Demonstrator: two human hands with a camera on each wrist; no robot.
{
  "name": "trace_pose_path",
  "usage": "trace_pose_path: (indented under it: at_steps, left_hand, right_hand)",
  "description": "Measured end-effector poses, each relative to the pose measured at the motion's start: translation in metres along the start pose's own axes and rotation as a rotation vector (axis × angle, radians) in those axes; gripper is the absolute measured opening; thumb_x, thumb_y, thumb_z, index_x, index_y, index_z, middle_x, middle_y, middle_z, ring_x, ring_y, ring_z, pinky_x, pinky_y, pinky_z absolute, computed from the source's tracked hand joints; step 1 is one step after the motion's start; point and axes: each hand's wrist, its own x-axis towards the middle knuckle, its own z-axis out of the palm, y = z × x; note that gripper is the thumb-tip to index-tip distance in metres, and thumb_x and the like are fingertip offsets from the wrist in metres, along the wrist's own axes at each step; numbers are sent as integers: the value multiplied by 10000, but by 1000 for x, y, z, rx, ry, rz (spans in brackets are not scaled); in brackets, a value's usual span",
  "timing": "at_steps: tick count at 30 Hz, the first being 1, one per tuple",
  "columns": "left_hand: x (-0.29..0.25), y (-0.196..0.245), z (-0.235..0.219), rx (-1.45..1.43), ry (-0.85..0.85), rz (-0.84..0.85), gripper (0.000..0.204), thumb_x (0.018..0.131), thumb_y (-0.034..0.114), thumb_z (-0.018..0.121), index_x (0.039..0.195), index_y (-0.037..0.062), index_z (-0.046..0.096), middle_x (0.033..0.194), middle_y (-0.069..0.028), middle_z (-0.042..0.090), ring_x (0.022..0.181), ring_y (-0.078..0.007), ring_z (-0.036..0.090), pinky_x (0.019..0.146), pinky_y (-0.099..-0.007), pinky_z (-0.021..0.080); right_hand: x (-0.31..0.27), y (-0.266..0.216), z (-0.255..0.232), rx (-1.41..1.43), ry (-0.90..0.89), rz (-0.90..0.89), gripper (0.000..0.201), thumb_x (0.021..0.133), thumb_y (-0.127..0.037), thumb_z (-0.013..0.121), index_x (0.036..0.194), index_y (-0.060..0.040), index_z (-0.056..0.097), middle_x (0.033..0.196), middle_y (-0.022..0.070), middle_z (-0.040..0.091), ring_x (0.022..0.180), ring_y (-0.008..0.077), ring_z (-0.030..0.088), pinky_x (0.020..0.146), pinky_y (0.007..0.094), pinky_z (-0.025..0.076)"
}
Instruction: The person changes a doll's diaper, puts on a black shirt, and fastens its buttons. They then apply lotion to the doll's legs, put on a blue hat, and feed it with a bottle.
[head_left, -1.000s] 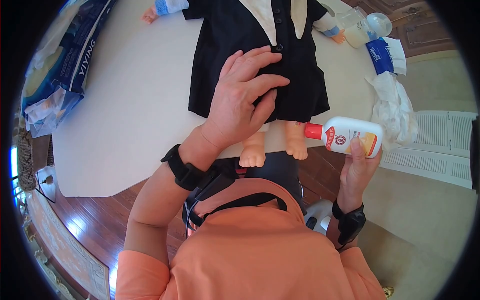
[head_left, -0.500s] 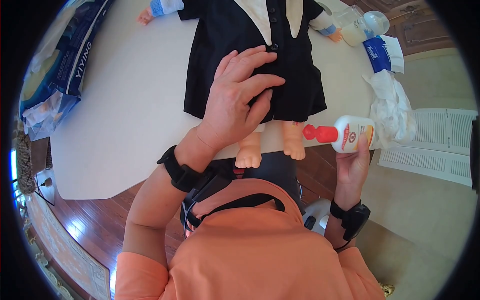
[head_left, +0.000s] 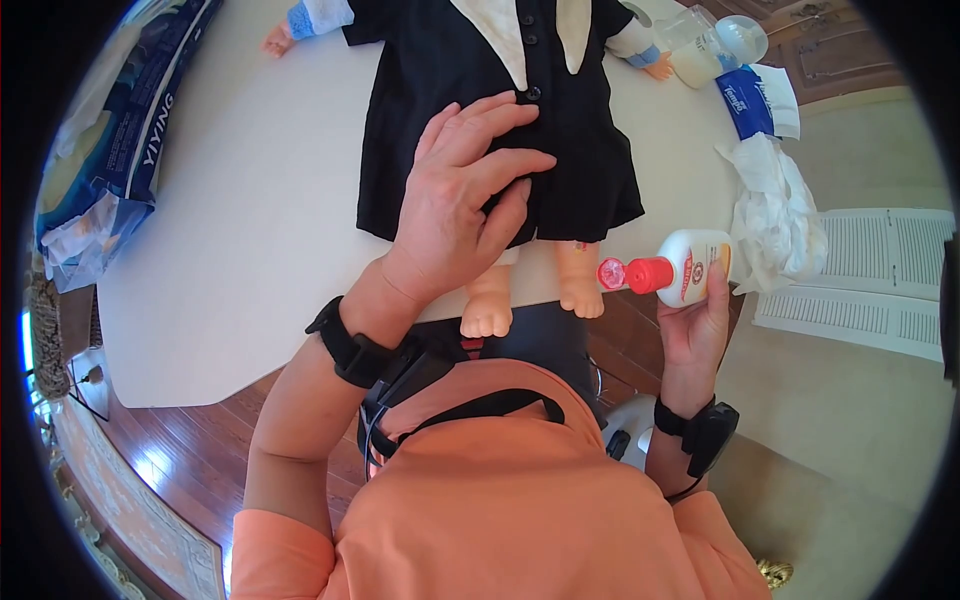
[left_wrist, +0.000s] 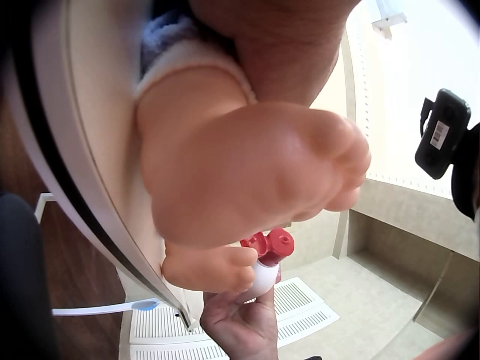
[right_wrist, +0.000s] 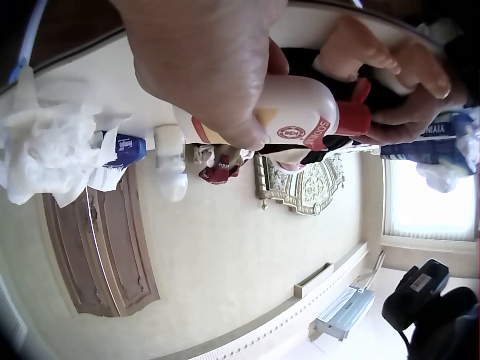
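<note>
A doll in a black outfit (head_left: 585,170) with a pale collar lies on its back, its bare feet (head_left: 581,290) poking past the table edge. My left hand (head_left: 455,200) rests on the front of the outfit, fingers loosely bent. Right of the feet, my right hand (head_left: 695,330) grips a white lotion bottle (head_left: 690,258), thumb along its label. The bottle lies tilted sideways, its red cap (head_left: 648,275) pointing toward the doll's feet with the flip lid (head_left: 612,273) raised. In the left wrist view, a doll foot (left_wrist: 247,176) fills the middle.
Crumpled white tissue (head_left: 780,215), a blue Tempo tissue pack (head_left: 745,100) and a baby bottle (head_left: 695,62) lie along the right of the white table (head_left: 250,200). A blue YIYING package (head_left: 125,140) is at the left edge.
The lotion bottle's flip lid, closed a second ago, is now up, and the right hand has turned the bottle so the cap faces me more. The left hand stays on the outfit.
</note>
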Motion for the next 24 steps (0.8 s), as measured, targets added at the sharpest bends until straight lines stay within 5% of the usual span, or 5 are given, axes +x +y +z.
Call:
trace_pose_path:
  at_steps: [12, 17, 24]
  left_hand:
    - [0, -1, 1, 6, -4, 0, 206, 655, 36, 564, 850, 81, 616, 1102, -102, 526, 1092, -276, 460, 944, -439, 286]
    - [-1, 0, 0, 16, -8, -2, 205, 656, 37, 564, 850, 81, 616, 1103, -102, 524, 1096, -274, 457, 945, -437, 284]
    - [-1, -1, 1, -4, 5, -3, 204, 654, 38, 566, 848, 80, 616, 1094, -99, 526, 1101, -274, 451, 948, -441, 281]
  right_hand:
    - [-2, -3, 4, 132, 15, 34, 385, 820, -254, 575, 1139, -74, 456, 1053, 48, 558, 951, 186, 559, 814, 374, 472]
    - [-14, -11, 12, -242, -23, -386, 366, 786, -161, 625, 1080, -17, 461, 998, 73, 549, 921, 172, 559, 817, 324, 460]
    - [-15, 2, 21, -387, -14, -524, 370, 749, -81, 654, 1055, -2, 461, 959, 70, 548, 884, 142, 558, 801, 306, 462]
